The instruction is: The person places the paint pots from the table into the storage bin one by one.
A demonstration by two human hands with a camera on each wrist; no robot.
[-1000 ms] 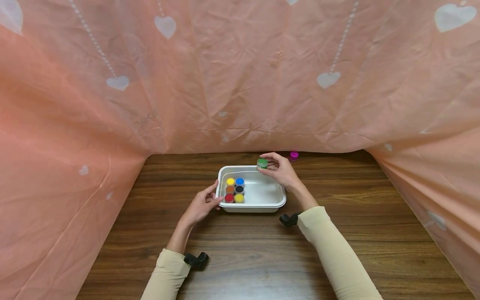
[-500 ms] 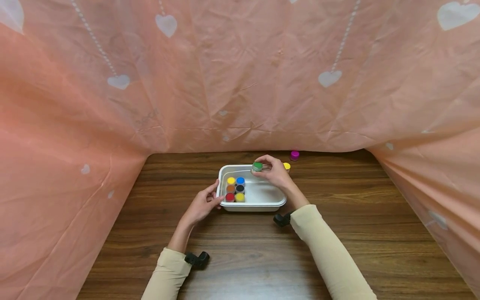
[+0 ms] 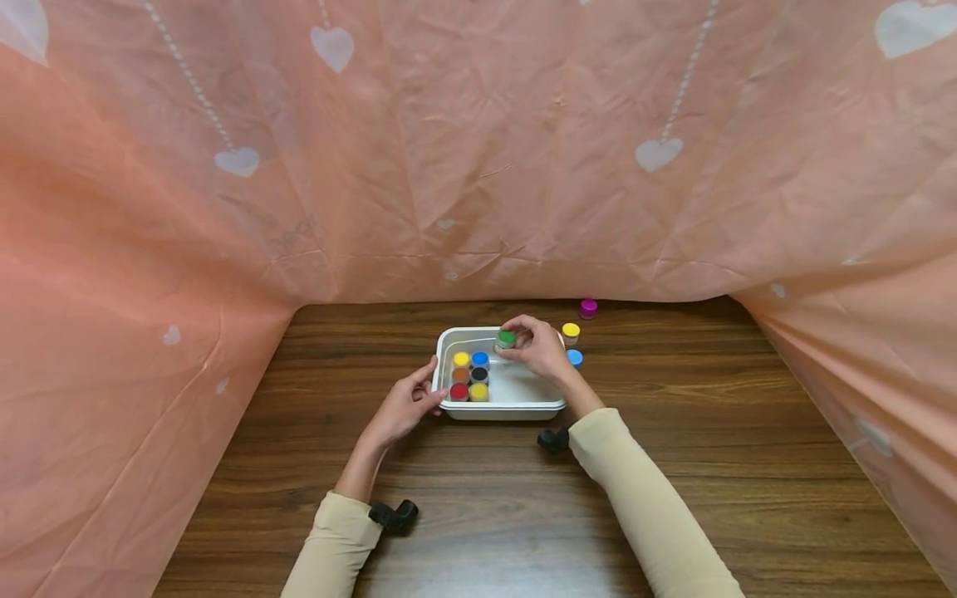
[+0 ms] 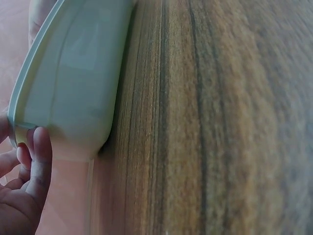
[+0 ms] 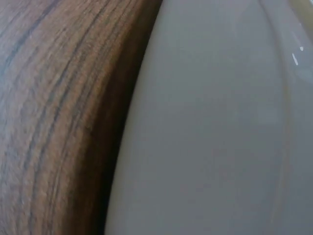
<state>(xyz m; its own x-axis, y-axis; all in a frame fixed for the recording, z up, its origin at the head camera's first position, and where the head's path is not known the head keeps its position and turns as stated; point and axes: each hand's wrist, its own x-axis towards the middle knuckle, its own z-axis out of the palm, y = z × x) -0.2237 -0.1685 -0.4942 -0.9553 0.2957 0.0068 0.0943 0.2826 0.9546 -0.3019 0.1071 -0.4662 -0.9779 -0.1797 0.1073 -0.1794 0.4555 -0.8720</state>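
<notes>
A white plastic tray (image 3: 527, 406) stands on the wooden table, with several small paint pots in its left half. Their lids are yellow, blue, brown, black and red, set in two columns; one is the red paint pot (image 3: 458, 391). My left hand (image 3: 399, 409) grips the tray's left end, thumb at the rim and fingers against the outer wall, as the left wrist view also shows. Over the tray's back part, my right hand (image 3: 540, 347) pinches a green-lidded paint pot (image 3: 506, 339) between thumb and fingers. In the right wrist view only the tray's outer wall (image 5: 195, 122) and the table appear.
Right of the tray, on the table (image 3: 673, 432), stand a magenta-lidded pot (image 3: 588, 309), a yellow-lidded pot (image 3: 571, 334) and a light-blue-lidded pot (image 3: 574, 358), the last partly behind my right hand. A pink curtain (image 3: 478, 166) with white hearts hangs around the back and sides.
My right hand has carried the green paint pot left and lower, from the tray's back rim to over its inside. The yellow and light-blue pots behind it came into view. The left hand stayed put.
</notes>
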